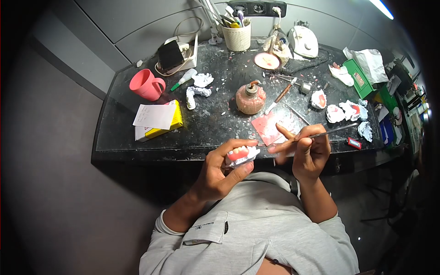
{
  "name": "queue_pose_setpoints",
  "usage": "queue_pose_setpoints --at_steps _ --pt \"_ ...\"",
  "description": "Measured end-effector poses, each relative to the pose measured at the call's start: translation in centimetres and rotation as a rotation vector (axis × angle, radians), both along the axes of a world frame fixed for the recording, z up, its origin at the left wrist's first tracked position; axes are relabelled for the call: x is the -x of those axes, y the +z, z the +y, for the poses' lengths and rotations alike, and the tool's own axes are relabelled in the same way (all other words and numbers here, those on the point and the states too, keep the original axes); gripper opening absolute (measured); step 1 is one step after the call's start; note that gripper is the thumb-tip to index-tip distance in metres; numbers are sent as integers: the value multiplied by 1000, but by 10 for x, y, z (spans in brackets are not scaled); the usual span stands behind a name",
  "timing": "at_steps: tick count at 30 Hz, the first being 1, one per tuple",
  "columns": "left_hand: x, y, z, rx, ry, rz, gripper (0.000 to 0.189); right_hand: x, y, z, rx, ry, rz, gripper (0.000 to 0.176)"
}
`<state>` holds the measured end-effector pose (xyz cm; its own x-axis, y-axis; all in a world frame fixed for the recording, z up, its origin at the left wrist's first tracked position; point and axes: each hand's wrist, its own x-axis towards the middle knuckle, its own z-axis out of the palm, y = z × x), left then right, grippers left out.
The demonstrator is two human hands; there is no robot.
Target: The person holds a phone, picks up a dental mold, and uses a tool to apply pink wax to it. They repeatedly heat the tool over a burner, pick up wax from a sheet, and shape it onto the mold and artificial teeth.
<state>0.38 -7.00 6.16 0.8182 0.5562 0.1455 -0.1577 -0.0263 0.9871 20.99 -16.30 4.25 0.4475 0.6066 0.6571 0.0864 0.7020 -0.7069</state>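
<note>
My left hand (219,173) is closed round a white plaster dental model (240,156) with pink wax and a row of teeth on its upper side. To its right, my right hand (308,153) pinches a thin dark tool (333,130) that points to the right. The fingers of my right hand nearest the model are smeared by motion and apart from it. Just beyond both hands, a pink wax sheet (266,129) lies on the black table (206,137).
A round spirit burner (250,100) stands mid-table, beside a wooden-handled knife (280,96). A pink mug (146,85) and a yellow box (178,120) are at left. Plaster pieces (335,113), a red lighter (354,143) and a green box (359,79) are at right.
</note>
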Motion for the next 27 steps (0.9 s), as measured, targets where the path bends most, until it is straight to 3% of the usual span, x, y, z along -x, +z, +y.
queue_pose_setpoints --at_steps 2,6,8,11,16,27 --pt "-1 1 0 -139 53 -26 41 -2 4 -11 160 169 47 24" --pt "2 0 3 -206 41 45 42 8 10 -3 63 185 -113 23" --pt "-2 -5 3 -372 102 -31 42 11 17 -4 79 213 -64 19" --pt "0 3 -1 -363 114 59 42 8 29 -5 99 225 -353 10" --pt "-2 0 -3 -480 160 41 38 17 29 -7 177 298 -300 10" --pt "0 0 0 -491 147 73 33 25 27 -6 192 191 -417 12"
